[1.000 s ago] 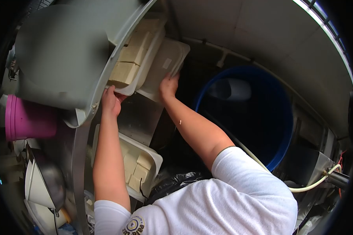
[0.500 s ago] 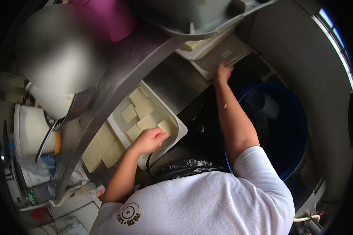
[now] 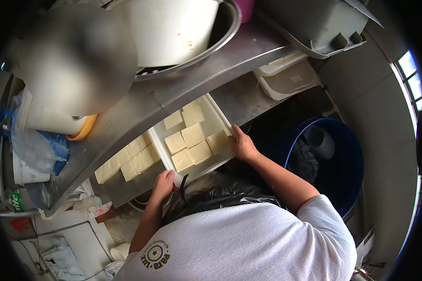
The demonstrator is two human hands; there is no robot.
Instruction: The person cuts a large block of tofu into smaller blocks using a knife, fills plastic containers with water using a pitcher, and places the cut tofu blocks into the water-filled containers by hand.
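A white plastic tray holds several pale cream blocks that look like tofu or fresh cheese. My left hand grips the tray's near left corner. On the opposite side, my right hand is closed around the right rim, thumb on top. One block touches the right wall beside my right fingers. More cream blocks sit in rows left of the tray, partly under the upper shelf's edge.
A steel upper shelf overhangs the lower counter. Above it stands a white tub in a metal basin. Pale containers sit at the counter's far right. A blue barrel stands right of my arm.
My right hand has left the container at the far right and now holds the tray's right rim. My left hand has moved from above the blocks to the tray's near left corner.
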